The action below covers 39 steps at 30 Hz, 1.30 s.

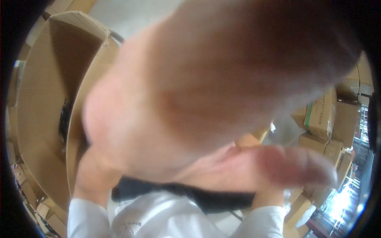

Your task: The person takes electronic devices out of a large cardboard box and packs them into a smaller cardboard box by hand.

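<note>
1. Filling most of the view and badly blurred, one of the hands [206, 91] sits right up against the camera; a thumb or finger of it juts toward the right at its lower edge. Which side it belongs to cannot be told, nor whether it is open or closed.
2. Below it, two white sleeves [89, 220] enter from the lower edge, one at lower left and one at lower right. Both wrists run up behind the blurred mass, so the left hand and the right hand cannot be told apart, and their grip is not readable.
3. A dark garment or cloth [206, 198] lies just under the blurred hand, across white fabric [166, 218] that bears a faint round printed mark. Whether any hand touches the cloth cannot be told.
4. To the left of the hand stands a large open cardboard box [39, 111], flaps raised, with something dark [64, 119] visible inside against its wall. The hand's left edge overlaps the box flap in the view; contact cannot be confirmed.
5. To the right of the hand, well apart, stacked cardboard cartons [333, 131] are piled up, one with a green stripe.
</note>
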### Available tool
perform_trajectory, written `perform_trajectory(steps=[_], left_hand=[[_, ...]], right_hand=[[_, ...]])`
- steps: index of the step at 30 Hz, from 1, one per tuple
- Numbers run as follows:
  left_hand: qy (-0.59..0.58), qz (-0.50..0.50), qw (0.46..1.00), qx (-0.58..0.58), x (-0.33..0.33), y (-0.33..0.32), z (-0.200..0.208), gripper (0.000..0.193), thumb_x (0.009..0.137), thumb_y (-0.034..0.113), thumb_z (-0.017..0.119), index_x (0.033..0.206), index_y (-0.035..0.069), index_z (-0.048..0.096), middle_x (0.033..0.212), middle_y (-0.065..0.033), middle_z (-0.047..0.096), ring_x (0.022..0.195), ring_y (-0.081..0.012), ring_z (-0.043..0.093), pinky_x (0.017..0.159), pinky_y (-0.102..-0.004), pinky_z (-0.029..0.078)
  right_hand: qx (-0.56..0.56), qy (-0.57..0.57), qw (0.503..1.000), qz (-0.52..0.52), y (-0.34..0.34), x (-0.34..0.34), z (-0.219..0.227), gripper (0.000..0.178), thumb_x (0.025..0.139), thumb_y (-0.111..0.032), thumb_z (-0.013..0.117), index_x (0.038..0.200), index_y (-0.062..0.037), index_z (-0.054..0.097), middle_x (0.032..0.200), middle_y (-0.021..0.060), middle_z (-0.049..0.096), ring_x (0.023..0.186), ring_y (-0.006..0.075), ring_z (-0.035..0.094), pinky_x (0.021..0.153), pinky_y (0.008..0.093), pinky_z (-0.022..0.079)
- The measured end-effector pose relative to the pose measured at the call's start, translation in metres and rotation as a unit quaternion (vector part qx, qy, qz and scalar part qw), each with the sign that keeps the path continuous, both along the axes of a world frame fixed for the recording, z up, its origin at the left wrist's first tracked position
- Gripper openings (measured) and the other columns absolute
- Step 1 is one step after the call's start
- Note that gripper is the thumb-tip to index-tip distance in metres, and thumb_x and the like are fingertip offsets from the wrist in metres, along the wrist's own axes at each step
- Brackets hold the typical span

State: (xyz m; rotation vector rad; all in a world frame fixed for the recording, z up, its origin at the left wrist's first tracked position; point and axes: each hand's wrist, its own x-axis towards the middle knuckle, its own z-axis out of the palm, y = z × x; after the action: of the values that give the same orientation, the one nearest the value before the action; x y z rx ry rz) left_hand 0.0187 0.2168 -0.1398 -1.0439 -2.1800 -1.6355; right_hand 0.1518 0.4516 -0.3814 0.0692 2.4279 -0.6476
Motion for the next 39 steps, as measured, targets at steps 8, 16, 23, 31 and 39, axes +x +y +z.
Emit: perform_trajectory(steps=[8, 16, 23, 31, 39], left_hand=[[0.077, -0.004, 0.996, 0.055, -0.004, 0.006, -0.003, 0.104, 0.079, 0.072, 0.052, 0.143, -0.009, 0.041, 0.13, -0.0245, 0.06, 0.103, -0.0261, 0.065, 0.083, -0.0358, 0.052], [0.245, 0.048, 0.965, 0.084, -0.018, 0.011, 0.011, 0.1, 0.08, 0.069, 0.052, 0.143, -0.009, 0.042, 0.13, -0.0245, 0.06, 0.105, -0.0265, 0.065, 0.085, -0.0364, 0.051], [0.291, 0.099, 0.944, 0.118, -0.018, 0.012, 0.017, 0.097, 0.081, 0.066, 0.052, 0.142, -0.009, 0.043, 0.131, -0.0246, 0.059, 0.106, -0.0268, 0.064, 0.086, -0.037, 0.05], [0.243, 0.093, 0.959, 0.11, -0.009, 0.021, 0.006, 0.093, 0.082, 0.063, 0.052, 0.142, -0.008, 0.043, 0.131, -0.0246, 0.059, 0.108, -0.0272, 0.064, 0.088, -0.0377, 0.05], [0.151, 0.057, 0.982, 0.098, 0.027, 0.036, 0.001, 0.089, 0.083, 0.059, 0.051, 0.141, -0.008, 0.044, 0.132, -0.0246, 0.059, 0.109, -0.0275, 0.063, 0.089, -0.0383, 0.049]], right_hand=[[0.15, 0.223, 0.957, -0.112, 0.096, 0.09, 0.099, 0.021, 0.088, -0.019, 0.07, 0.103, -0.0033, 0.067, 0.093, 0.0174, 0.067, 0.092, 0.0397, 0.064, 0.081, 0.0482, 0.051], [0.2, 0.371, 0.904, -0.074, 0.128, 0.155, 0.059, 0.009, 0.078, -0.013, 0.075, 0.075, -0.0087, 0.067, 0.075, 0.0118, 0.061, 0.081, 0.0333, 0.06, 0.076, 0.0458, 0.046], [0.229, 0.324, 0.912, -0.102, 0.122, 0.153, 0.045, 0.013, 0.081, -0.018, 0.072, 0.073, -0.0088, 0.068, 0.073, 0.0105, 0.064, 0.075, 0.0308, 0.063, 0.072, 0.0432, 0.047], [0.231, 0.324, 0.912, -0.104, 0.116, 0.139, 0.062, 0.012, 0.084, -0.019, 0.071, 0.077, -0.0085, 0.068, 0.075, 0.0119, 0.065, 0.079, 0.0317, 0.063, 0.074, 0.043, 0.046], [0.226, 0.301, 0.92, -0.109, 0.122, 0.14, 0.059, 0.013, 0.087, -0.018, 0.069, 0.082, -0.0063, 0.071, 0.077, 0.0142, 0.067, 0.082, 0.0339, 0.063, 0.076, 0.0454, 0.048]])
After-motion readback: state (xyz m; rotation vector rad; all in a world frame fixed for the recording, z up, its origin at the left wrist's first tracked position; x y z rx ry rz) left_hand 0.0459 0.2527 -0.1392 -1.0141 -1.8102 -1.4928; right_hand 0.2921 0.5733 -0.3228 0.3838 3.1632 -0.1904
